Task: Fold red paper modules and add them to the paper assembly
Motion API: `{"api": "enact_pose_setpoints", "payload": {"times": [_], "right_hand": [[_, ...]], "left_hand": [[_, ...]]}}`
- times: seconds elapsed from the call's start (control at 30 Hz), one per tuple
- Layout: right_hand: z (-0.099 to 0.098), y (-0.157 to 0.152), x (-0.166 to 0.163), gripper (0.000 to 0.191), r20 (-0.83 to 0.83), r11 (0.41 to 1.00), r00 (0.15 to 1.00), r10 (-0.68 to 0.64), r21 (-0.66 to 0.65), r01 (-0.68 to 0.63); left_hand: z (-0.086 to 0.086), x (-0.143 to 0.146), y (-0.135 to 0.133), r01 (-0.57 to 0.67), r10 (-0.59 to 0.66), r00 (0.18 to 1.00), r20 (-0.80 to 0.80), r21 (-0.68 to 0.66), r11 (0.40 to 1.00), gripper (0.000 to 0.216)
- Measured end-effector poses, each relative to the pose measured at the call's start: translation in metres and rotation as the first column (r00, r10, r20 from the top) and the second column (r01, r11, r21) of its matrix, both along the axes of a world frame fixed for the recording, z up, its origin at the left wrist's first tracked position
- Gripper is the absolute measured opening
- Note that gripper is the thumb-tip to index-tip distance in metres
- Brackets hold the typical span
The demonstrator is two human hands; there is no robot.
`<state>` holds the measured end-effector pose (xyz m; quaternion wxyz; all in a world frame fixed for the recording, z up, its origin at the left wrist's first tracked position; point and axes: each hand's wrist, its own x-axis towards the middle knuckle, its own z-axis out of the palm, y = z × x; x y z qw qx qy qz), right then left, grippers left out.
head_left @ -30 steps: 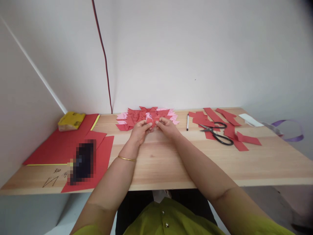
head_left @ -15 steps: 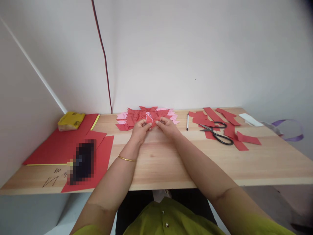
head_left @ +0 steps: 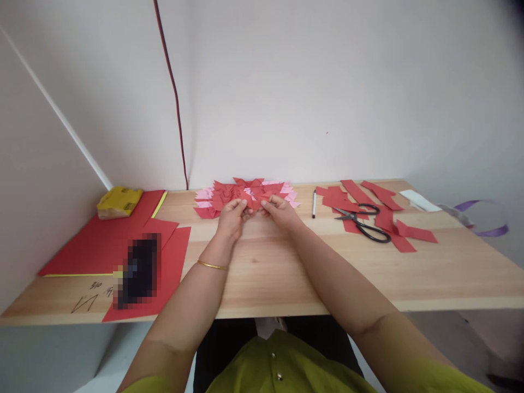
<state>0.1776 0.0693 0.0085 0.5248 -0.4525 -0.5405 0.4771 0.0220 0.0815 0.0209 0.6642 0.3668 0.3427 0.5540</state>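
Between my two hands is a small piece of folded red paper [head_left: 254, 204], its outer ends hidden by my fingers. My left hand [head_left: 233, 217] pinches its left end between thumb and fingers. At the opposite end my right hand [head_left: 281, 212] grips it the same way. Just behind them, against the wall, lies a pile of folded red and pink paper pieces [head_left: 224, 192] with pointed ends.
To the right lie black-handled scissors [head_left: 355, 218] among red paper strips [head_left: 355, 192], with a pen [head_left: 314, 204] beside them. Large red sheets [head_left: 102, 245] cover the left side, bearing a yellow packet [head_left: 119, 203] and a blurred-out dark object [head_left: 139, 271].
The paper's pale fold line no longer shows between my fingers, and it now looks flatter and wider. My left hand has shifted slightly left; my right hand stays almost in place.
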Motion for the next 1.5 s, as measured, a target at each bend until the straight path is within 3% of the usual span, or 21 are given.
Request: {"api": "enact_pose_setpoints", "payload": {"times": [0.13,0.33,0.6,0.83,1.13,1.5], "right_hand": [[-0.006,0.004,-0.001,0.035,-0.121,0.999,0.993,-0.015,-0.037,0.011],[-0.007,0.003,-0.006,0.036,-0.253,0.993,0.967,-0.015,-0.120,-0.016],[-0.007,0.002,-0.005,0.033,-0.245,0.992,0.969,-0.016,-0.124,-0.015],[-0.007,0.001,-0.005,0.032,-0.245,0.993,0.969,0.011,-0.109,-0.039],[-0.009,0.002,-0.004,0.032,-0.203,0.993,0.977,0.069,-0.078,-0.087],[-0.006,0.000,-0.005,0.035,-0.196,0.999,0.980,0.031,-0.019,-0.035]], "left_hand": [[0.003,-0.001,0.000,-0.037,0.046,0.992,0.119,-0.074,0.997,0.022],[0.002,-0.002,0.000,0.008,0.022,0.973,0.228,-0.130,0.991,0.020],[0.003,0.003,-0.004,0.078,-0.076,0.993,0.086,-0.027,0.997,0.030],[0.005,0.005,-0.006,0.043,-0.043,0.999,0.028,-0.022,0.999,0.031],[0.003,0.002,-0.002,-0.004,0.009,0.997,0.072,-0.064,0.998,0.029],[-0.005,0.007,-0.003,0.056,-0.052,0.997,-0.052,0.068,0.996,0.024]]}}
